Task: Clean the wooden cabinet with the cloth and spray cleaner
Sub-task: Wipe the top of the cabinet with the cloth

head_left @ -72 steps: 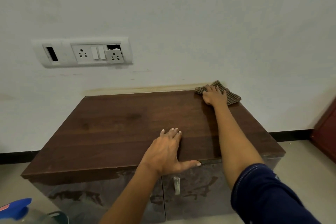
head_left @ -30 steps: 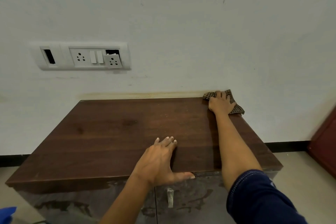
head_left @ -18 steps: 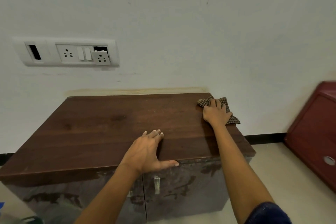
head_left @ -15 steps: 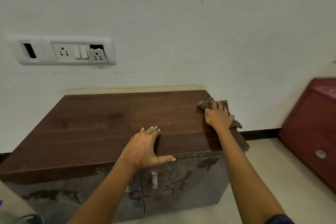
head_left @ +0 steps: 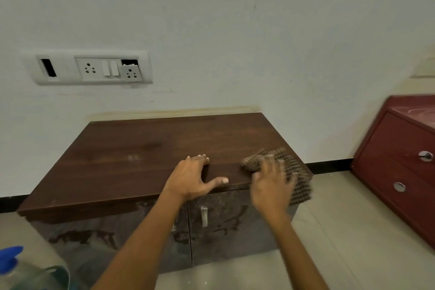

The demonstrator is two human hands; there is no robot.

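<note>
1. I'm wiping the dark brown wooden cabinet top with the brown checked cloth at its front right corner. This stroke wants flat, even pressure and overlapping passes along the grain.
2. My right hand is pressing down on the cloth, its fingers looking spread and straight through the blur (nothing pinched).
3. The cloth is lying under those fingers, its outer part hanging past the corner edge.
4. My left hand is bracing flat at the front edge — fingers together, thumb splayed.
5. The clear spray bottle with a blue trigger is sitting low on my left, well apart from both hands.
</note>
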